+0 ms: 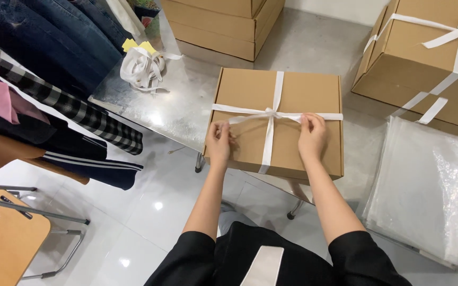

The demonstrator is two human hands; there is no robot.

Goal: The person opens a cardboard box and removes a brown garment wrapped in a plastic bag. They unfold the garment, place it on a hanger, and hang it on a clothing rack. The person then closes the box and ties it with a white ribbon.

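A flat brown cardboard box [303,92] lies on a shiny metal table [186,106], with a white ribbon [269,140] wrapped crosswise around it and knotted near the middle. My left hand [218,142] pinches a ribbon end left of the knot. My right hand [311,135] pinches the other ribbon end right of the knot. Both hands rest on the box's lid near its front half.
A bundle of loose white ribbon [141,69] lies at the table's left end. Stacked cardboard boxes [223,24] stand behind; a ribbon-tied box [425,58] sits at right above a pile of clear plastic bags [430,185]. Hanging clothes [43,79] and a wooden chair [6,238] are left.
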